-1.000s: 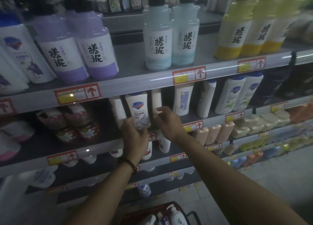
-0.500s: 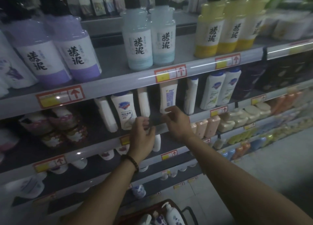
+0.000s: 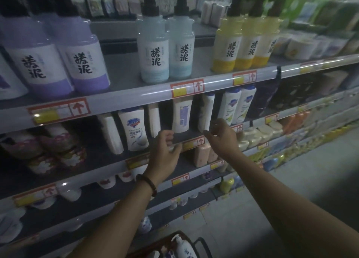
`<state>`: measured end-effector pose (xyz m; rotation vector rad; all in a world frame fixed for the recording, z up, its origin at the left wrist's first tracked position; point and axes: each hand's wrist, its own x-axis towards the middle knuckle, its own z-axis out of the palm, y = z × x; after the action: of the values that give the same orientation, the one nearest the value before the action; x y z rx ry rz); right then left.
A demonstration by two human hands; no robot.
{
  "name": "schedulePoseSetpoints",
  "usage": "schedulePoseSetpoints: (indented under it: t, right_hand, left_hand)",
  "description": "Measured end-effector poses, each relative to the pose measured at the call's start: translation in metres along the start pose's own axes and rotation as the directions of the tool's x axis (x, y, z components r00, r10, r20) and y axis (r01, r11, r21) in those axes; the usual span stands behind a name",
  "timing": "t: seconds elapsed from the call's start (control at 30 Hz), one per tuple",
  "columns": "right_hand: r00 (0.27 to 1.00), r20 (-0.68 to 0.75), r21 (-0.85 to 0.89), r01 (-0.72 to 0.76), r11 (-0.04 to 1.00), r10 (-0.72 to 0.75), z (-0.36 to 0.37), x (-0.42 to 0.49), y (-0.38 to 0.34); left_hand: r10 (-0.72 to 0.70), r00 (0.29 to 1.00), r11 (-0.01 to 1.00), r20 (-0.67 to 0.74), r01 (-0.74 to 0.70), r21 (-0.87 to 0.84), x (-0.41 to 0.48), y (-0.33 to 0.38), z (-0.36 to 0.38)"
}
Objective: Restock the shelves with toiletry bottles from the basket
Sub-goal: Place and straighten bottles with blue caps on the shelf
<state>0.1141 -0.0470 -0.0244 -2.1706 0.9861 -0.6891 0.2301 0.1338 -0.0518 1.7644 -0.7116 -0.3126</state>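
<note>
- A dim shop aisle is stretching away to the right, with grey shelves (image 3: 120,77) carrying red-and-yellow price tags along their front rails.
- Purple pump bottles (image 3: 85,63) are standing on the upper shelf at the left, with pale blue bottles (image 3: 155,51) and yellow bottles (image 3: 229,46) further right.
- A white bottle with a blue shield label (image 3: 134,131) is standing upright on the shelf below.
- The left hand (image 3: 165,152) is hovering just right of it at the shelf edge, fingers loosely curled, holding nothing.
- The basket (image 3: 155,247) is sitting low between the forearms, holding a white pump bottle (image 3: 184,250).
- The right hand (image 3: 221,139) is hovering before more white bottles, fingers half bent, gripping nothing.
</note>
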Motion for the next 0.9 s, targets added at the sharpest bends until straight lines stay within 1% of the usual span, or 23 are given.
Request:
schedulePoseSetpoints:
  t: [0.17, 0.27, 0.37, 0.53, 0.63, 0.8, 0.9]
  right_hand:
    - [1.0, -0.027, 0.098, 0.006, 0.995, -0.004, 0.003, 0.046, 0.018]
    - [0.999, -0.009, 0.138, 0.053, 0.989, -0.052, 0.003, 0.07, 0.032]
    - [0.994, 0.047, 0.172, 0.084, 0.981, -0.094, 0.004, 0.089, 0.044]
    - [0.979, 0.14, 0.26, 0.11, 0.959, -0.15, 0.008, 0.109, 0.054]
    - [0.971, 0.177, 0.289, 0.104, 0.952, -0.16, 0.012, 0.113, 0.055]
    - [0.98, 0.17, 0.246, 0.057, 0.968, -0.101, 0.017, 0.118, 0.047]
    - [0.985, 0.137, 0.187, 0.074, 0.98, -0.101, 0.017, 0.121, 0.043]
  left_hand:
    - [-0.012, 0.996, 0.999, -0.087, 0.015, 0.043, 0.022, 0.002, 0.007]
    - [-0.02, 0.989, 0.996, -0.147, 0.032, 0.078, 0.037, 0.011, 0.028]
    - [-0.034, 0.978, 0.993, -0.204, 0.056, 0.102, 0.052, 0.025, 0.056]
    - [-0.005, 0.941, 0.981, -0.339, 0.071, 0.182, 0.078, 0.033, 0.093]
    - [-0.074, 0.904, 0.971, -0.422, 0.162, 0.178, 0.087, 0.037, 0.104]
    - [-0.105, 0.86, 0.954, -0.499, 0.229, 0.194, 0.11, 0.034, 0.111]
    - [-0.08, 0.844, 0.939, -0.53, 0.242, 0.243, 0.121, 0.04, 0.116]
